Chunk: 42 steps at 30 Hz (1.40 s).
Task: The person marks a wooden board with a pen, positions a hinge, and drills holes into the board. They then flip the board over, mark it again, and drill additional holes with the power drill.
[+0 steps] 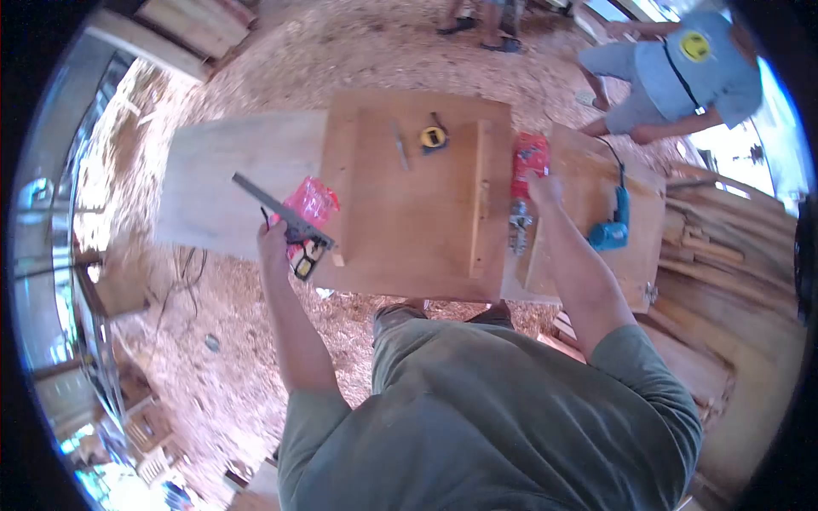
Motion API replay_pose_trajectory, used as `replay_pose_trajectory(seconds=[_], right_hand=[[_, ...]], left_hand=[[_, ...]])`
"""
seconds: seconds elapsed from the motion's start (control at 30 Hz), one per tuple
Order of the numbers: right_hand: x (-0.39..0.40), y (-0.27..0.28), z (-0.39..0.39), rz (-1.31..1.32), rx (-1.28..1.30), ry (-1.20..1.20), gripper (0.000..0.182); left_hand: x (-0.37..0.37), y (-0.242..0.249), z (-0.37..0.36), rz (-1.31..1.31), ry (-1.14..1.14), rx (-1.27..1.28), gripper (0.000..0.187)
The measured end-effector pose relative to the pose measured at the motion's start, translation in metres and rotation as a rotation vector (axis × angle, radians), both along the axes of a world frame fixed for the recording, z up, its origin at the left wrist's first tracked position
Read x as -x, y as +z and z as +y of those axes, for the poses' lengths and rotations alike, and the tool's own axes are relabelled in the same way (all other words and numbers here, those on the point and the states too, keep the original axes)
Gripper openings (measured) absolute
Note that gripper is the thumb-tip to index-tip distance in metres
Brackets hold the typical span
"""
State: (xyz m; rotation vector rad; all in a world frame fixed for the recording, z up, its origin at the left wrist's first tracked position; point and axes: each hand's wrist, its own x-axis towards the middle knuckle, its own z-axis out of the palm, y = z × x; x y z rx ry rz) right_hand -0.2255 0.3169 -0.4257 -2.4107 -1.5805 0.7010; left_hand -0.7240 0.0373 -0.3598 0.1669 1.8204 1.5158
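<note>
We are seeing the left hand closing its fingers around the side of a long gray tool; individual fingertips are too small to read. The right hand is reaching across to the near end of a red packet and touching it, fingers looking bent; we cannot tell how far open they are or if they are gripping.

The gray tool is sitting over the left side of the work surface, near where the pale board is meeting the brown panel. Its long axis is running diagonally, 1 end pointing far left and 1 end pointing near right. A yellow and black item is showing right by its near end. A pink plastic bag is lying behind the gray tool, which is partly covering it.

On the panel we are noting 1 yellow tape measure, 1 thin gray item to its left and 1 wood strip running lengthwise, standing between the tape measure and the right hand. Shiny metal pieces are lying just nearer than the red packet. A teal drill is resting on the right-hand panel, its cord trailing away. Another person is standing beyond, far right, well apart from both hands.
</note>
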Motion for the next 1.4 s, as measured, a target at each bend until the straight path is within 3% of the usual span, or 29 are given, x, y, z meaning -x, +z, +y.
replay_pose_trajectory(seconds=[0.03, 0.1, 0.17, 0.23, 0.3, 0.37, 0.5, 0.57, 0.6, 0.67, 0.77, 0.8, 0.9, 0.97, 1.0, 1.07, 1.13, 1.17, 1.23, 1.27, 1.33, 1.4], right_hand=[[-0.002, -0.002, 0.006, -0.077, 0.056, -0.019, 0.064], [-0.010, -0.007, 0.004, -0.026, -0.119, 0.026, 0.061], [-0.055, -0.074, 0.039, 0.047, -0.023, 0.017, 0.060], [-0.055, -0.042, 0.033, 0.090, 0.053, -0.020, 0.055], [-0.060, -0.022, 0.022, 0.128, 0.120, -0.063, 0.049], [-0.073, -0.014, 0.005, 0.746, -0.243, -0.082, 0.039], [-0.041, 0.068, -0.056, 1.019, -0.317, -0.172, 0.024], [-0.018, 0.086, -0.084, 1.180, -0.156, -0.093, 0.029], [-0.007, 0.084, -0.096, 1.168, -0.073, -0.020, 0.029], [0.033, 0.082, -0.115, 1.187, 0.094, 0.106, 0.029], [0.123, 0.091, -0.130, 1.091, 0.326, 0.334, 0.034], [0.154, 0.079, -0.130, 1.063, 0.268, 0.488, 0.032], [0.242, 0.113, -0.147, 1.355, 0.528, 0.514, 0.029], [0.259, 0.122, -0.145, 0.847, 0.262, 1.270, 0.031], [0.263, 0.116, -0.157, 0.833, 0.253, 1.241, 0.031], [0.246, 0.091, -0.185, 0.878, 0.096, 0.892, 0.029], [0.202, 0.075, -0.188, 0.739, 0.060, 0.735, 0.028], [0.185, 0.067, -0.189, 0.641, 0.040, 0.626, 0.028], [0.123, 0.043, -0.188, 0.401, -0.473, 0.484, 0.024], [0.094, 0.033, -0.185, 0.427, -0.525, 0.286, 0.025], [0.045, 0.041, -0.166, 0.197, -0.289, 0.120, 0.035], [0.015, 0.026, -0.162, 0.092, -0.353, 0.117, 0.044]], left_hand=[[0.011, 0.003, 0.003, -0.005, 0.011, 0.001, 0.023], [0.047, -0.012, 0.011, -0.004, 0.003, -0.034, 0.024], [0.076, -0.032, 0.012, -0.008, -0.022, -0.064, 0.024], [0.090, -0.057, 0.010, 0.216, -0.029, 0.197, 0.019], [0.095, -0.081, 0.000, 0.237, 0.049, 0.332, 0.026], [0.098, -0.106, -0.014, 0.190, 0.220, 0.377, 0.032], [0.093, -0.116, -0.049, 0.185, 0.141, 0.412, 0.038], [0.104, -0.135, -0.066, 0.369, 0.150, 0.862, 0.040], [0.090, -0.118, -0.070, 0.365, 0.155, 0.857, 0.040], [0.049, -0.061, -0.066, -0.004, 0.559, 0.176, 0.036], [0.034, -0.072, -0.060, -0.031, 0.491, 0.139, 0.030], [0.027, -0.070, -0.055, -0.032, 0.485, 0.136, 0.030], [0.020, -0.064, -0.039, 0.066, 0.381, 0.096, 0.019], [0.020, -0.069, -0.029, 0.259, 0.366, 0.182, 0.013], [0.021, -0.072, -0.026, 0.246, 0.336, 0.176, 0.013], [0.022, -0.079, -0.018, 0.291, 0.291, -0.005, 0.022], [0.002, -0.078, -0.007, 0.282, 0.239, -0.110, 0.026], [-0.004, -0.071, -0.007, 0.393, 0.124, -0.005, 0.029], [-0.013, -0.066, -0.003, 0.512, 0.001, 0.089, 0.032], [-0.024, -0.064, -0.002, 0.597, -0.070, 0.236, 0.032], [-0.031, -0.076, -0.006, 0.629, -0.186, 0.416, 0.039], [-0.039, -0.096, -0.010, 0.716, -0.248, 0.463, 0.042]])
